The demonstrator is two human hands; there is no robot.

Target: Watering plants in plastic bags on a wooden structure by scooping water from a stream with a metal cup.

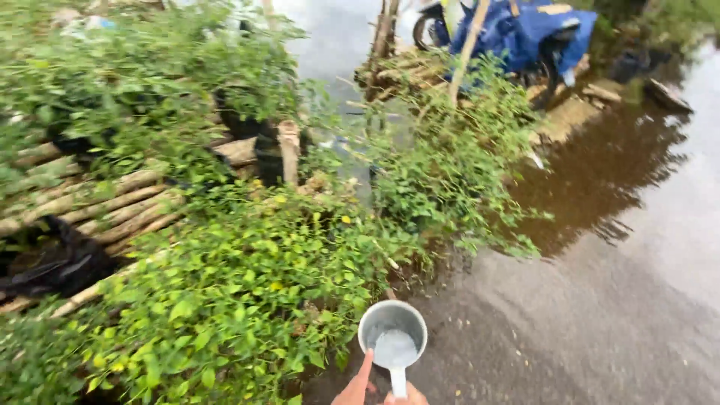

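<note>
- We see one hand (379, 390) at the bottom edge, closed around the handle of one metal scoop (392, 333); only a thumb and a few fingers show, so we cannot tell which hand it is, and no second hand is in view.
- The scoop sits low in the middle, its round bowl facing up with a little water inside, held over the wet ground (600, 315) just beside the leaves.
- One wide mass of green plants (240, 292) fills the left and centre; a few yellow leaves are scattered through it.
- We count one stack of bamboo poles (112, 206) lying under the plants on the left, with too many poles to count exactly.
- One black plastic sheet (56, 262) lies crumpled at the left edge.
- Several black pots (266, 154) stand among the stems; leaves hide most of them.
- One motorbike under a blue cover (525, 34) is parked at the top, well away from the scoop.
- One upright wooden post (466, 49) rises in front of the motorbike and blocks part of it.
</note>
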